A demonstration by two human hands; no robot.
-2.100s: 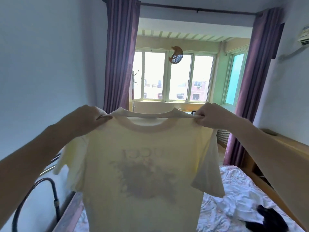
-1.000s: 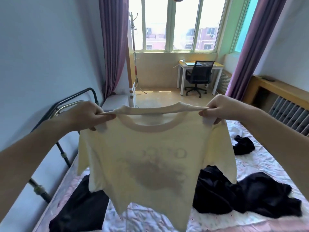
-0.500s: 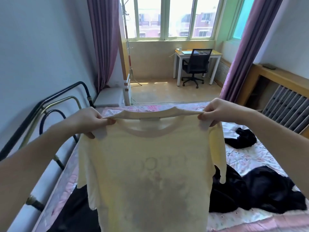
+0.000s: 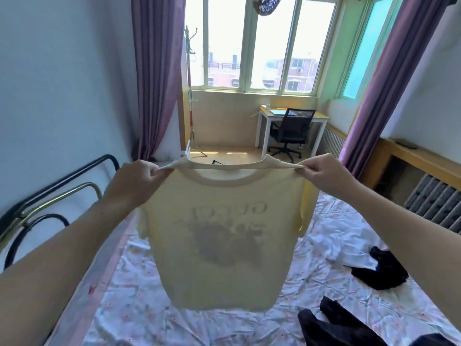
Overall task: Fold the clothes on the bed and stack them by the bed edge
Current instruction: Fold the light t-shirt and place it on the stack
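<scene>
A pale yellow T-shirt (image 4: 224,236) hangs spread out in the air above the bed (image 4: 139,310), its print showing through mirrored. My left hand (image 4: 134,182) pinches its left shoulder and my right hand (image 4: 324,174) pinches its right shoulder, both at collar height. The hem hangs just above the floral sheet. A small black garment (image 4: 381,273) lies on the sheet at the right. Another black garment (image 4: 336,325) lies at the bottom right, partly cut off by the frame.
A metal bed rail (image 4: 50,196) runs along the left wall. A wooden shelf with a radiator (image 4: 434,198) lines the right side. Beyond the bed stand a white desk (image 4: 264,121), an office chair (image 4: 289,133) and purple curtains (image 4: 154,78).
The shirt has been lifted higher and further out over the bed, now hanging free above the sheet. The view has tilted up, and the black clothes appear lower and further right.
</scene>
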